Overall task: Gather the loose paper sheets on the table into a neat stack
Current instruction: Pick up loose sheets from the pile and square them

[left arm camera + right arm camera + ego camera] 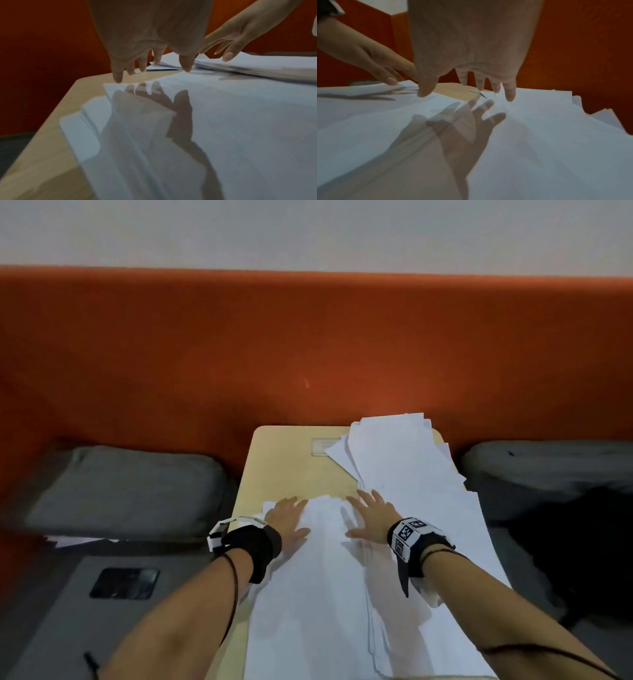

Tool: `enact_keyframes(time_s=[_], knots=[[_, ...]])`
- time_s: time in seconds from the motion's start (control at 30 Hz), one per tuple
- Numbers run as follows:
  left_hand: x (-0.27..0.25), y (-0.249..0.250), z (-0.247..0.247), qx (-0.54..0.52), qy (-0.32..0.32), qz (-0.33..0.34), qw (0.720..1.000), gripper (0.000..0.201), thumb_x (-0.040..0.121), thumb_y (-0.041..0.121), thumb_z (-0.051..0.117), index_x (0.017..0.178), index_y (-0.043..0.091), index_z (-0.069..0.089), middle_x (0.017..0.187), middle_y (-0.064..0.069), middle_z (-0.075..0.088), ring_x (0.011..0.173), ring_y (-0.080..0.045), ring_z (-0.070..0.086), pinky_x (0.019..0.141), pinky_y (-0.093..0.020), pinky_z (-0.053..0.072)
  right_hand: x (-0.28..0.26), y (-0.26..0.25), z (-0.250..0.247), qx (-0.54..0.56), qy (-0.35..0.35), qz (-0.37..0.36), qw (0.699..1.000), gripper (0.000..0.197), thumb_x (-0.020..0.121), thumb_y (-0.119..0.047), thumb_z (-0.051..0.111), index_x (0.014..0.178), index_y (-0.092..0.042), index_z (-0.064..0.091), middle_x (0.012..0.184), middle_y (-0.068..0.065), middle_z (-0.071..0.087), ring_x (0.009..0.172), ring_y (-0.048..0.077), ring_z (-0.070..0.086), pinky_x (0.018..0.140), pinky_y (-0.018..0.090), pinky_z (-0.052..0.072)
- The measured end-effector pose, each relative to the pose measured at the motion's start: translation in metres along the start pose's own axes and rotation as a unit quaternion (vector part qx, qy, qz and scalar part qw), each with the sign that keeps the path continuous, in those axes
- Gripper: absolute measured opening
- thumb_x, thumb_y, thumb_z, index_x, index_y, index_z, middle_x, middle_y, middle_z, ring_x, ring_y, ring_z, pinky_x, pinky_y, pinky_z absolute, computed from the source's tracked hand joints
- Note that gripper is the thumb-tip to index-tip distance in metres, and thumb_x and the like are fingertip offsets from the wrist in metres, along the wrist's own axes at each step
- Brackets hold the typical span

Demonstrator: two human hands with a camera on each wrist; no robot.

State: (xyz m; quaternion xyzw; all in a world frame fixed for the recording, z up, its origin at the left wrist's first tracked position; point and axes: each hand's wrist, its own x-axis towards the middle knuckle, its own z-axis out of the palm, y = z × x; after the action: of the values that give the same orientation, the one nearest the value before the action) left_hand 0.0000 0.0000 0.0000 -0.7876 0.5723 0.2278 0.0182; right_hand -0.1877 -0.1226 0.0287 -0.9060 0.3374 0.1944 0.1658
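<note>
Many white paper sheets [322, 594] lie spread over a small beige table [284, 463], fanned unevenly; a further pile [400, 453] reaches the table's far right corner. My left hand [286, 520] is flat over the left part of the sheets, fingers straight and spread. My right hand [371, 520] is flat over the sheets beside it, fingers spread too. In the left wrist view my left hand [150, 56] hovers just above the paper [231, 128], casting a shadow. The right wrist view shows my right hand [471, 67] likewise spread just over the sheets [547, 142].
An orange upholstered backrest [308, 347] rises behind the table. Grey cushions sit at the left [126, 491] and right [548, 467]. A dark phone [125, 583] lies on a grey surface at the near left. A black item [565, 549] lies at the right.
</note>
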Motion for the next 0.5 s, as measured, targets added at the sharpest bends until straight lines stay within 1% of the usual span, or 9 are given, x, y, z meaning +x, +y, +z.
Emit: enact_keyframes(time_s=[0.03, 0.1, 0.13, 0.23, 0.3, 0.33, 0.4, 0.43, 0.5], knots=[[0.000, -0.003, 0.006, 0.011, -0.019, -0.008, 1.000, 0.070, 0.094, 0.042, 0.044, 0.149, 0.018, 0.008, 0.157, -0.007, 0.005, 0.144, -0.028, 0.007, 0.116, -0.042, 0.015, 0.002, -0.004, 0.004, -0.004, -0.009, 0.003, 1.000, 0.083, 0.088, -0.055, 0.051, 0.151, -0.026, 0.005, 0.159, -0.001, -0.006, 0.146, 0.029, -0.005, 0.114, 0.051, 0.015], [-0.002, -0.010, 0.018, 0.019, -0.041, -0.023, 0.999, 0.068, 0.095, 0.044, 0.041, 0.149, 0.021, 0.006, 0.158, -0.006, 0.001, 0.145, -0.027, 0.003, 0.117, -0.042, 0.011, 0.006, -0.010, 0.013, -0.018, -0.022, 0.011, 1.000, 0.084, 0.087, -0.056, 0.052, 0.151, -0.025, 0.007, 0.159, -0.002, -0.003, 0.146, 0.028, -0.004, 0.114, 0.052, 0.014], [-0.004, -0.013, 0.024, 0.030, -0.041, -0.023, 0.998, 0.067, 0.095, 0.044, 0.039, 0.149, 0.022, 0.006, 0.158, -0.005, 0.000, 0.145, -0.026, 0.001, 0.118, -0.041, 0.010, 0.008, -0.014, 0.019, -0.021, -0.024, 0.014, 0.999, 0.084, 0.086, -0.056, 0.052, 0.150, -0.024, 0.008, 0.159, -0.003, -0.002, 0.146, 0.028, -0.004, 0.114, 0.052, 0.013], [-0.007, -0.018, 0.031, 0.044, -0.013, -0.008, 0.999, 0.067, 0.096, 0.047, 0.037, 0.150, 0.022, 0.006, 0.158, -0.004, -0.001, 0.145, -0.024, 0.001, 0.118, -0.039, 0.007, 0.012, -0.020, 0.033, -0.016, -0.022, 0.021, 0.999, 0.086, 0.085, -0.057, 0.052, 0.150, -0.022, 0.008, 0.159, -0.003, -0.001, 0.146, 0.028, -0.006, 0.114, 0.054, 0.009], [-0.009, -0.019, 0.030, 0.034, -0.004, -0.030, 0.999, 0.070, 0.095, 0.050, 0.037, 0.150, 0.021, 0.004, 0.158, -0.005, -0.004, 0.145, -0.026, -0.002, 0.118, -0.040, 0.004, 0.012, -0.022, 0.036, -0.014, -0.004, 0.033, 0.999, 0.088, 0.084, -0.058, 0.054, 0.150, -0.018, 0.010, 0.159, -0.001, 0.002, 0.146, 0.028, -0.003, 0.114, 0.054, 0.011], [-0.010, -0.020, 0.030, 0.018, -0.004, -0.052, 0.998, 0.072, 0.094, 0.051, 0.037, 0.150, 0.021, 0.003, 0.158, -0.006, -0.005, 0.145, -0.027, -0.004, 0.118, -0.040, 0.003, 0.012, -0.024, 0.037, -0.011, 0.007, 0.038, 0.999, 0.089, 0.083, -0.058, 0.055, 0.148, -0.016, 0.013, 0.158, 0.001, 0.007, 0.145, 0.028, 0.002, 0.113, 0.052, 0.014], [-0.011, -0.019, 0.028, -0.023, 0.007, -0.100, 0.995, 0.075, 0.093, 0.052, 0.039, 0.150, 0.018, 0.003, 0.157, -0.010, -0.004, 0.145, -0.029, -0.002, 0.117, -0.039, 0.005, 0.012, -0.026, 0.036, -0.020, 0.037, 0.048, 0.998, 0.087, 0.078, -0.060, 0.059, 0.142, -0.012, 0.025, 0.148, 0.007, 0.026, 0.136, 0.028, 0.022, 0.107, 0.047, 0.025], [-0.010, -0.019, 0.027, -0.041, 0.018, -0.121, 0.992, 0.076, 0.093, 0.052, 0.040, 0.149, 0.017, 0.005, 0.157, -0.011, -0.001, 0.144, -0.030, 0.003, 0.116, -0.038, 0.008, 0.012, -0.027, 0.036, -0.031, 0.050, 0.053, 0.997, 0.085, 0.076, -0.061, 0.060, 0.137, -0.012, 0.029, 0.140, 0.008, 0.034, 0.129, 0.028, 0.029, 0.102, 0.044, 0.030], [-0.006, -0.018, 0.022, -0.069, 0.044, -0.156, 0.984, 0.077, 0.092, 0.050, 0.045, 0.149, 0.013, 0.009, 0.155, -0.013, 0.009, 0.141, -0.031, 0.013, 0.113, -0.038, 0.017, 0.013, -0.029, 0.035, -0.046, 0.066, 0.057, 0.995, 0.082, 0.073, -0.062, 0.062, 0.131, -0.011, 0.034, 0.130, 0.009, 0.040, 0.119, 0.028, 0.036, 0.095, 0.041, 0.034]])
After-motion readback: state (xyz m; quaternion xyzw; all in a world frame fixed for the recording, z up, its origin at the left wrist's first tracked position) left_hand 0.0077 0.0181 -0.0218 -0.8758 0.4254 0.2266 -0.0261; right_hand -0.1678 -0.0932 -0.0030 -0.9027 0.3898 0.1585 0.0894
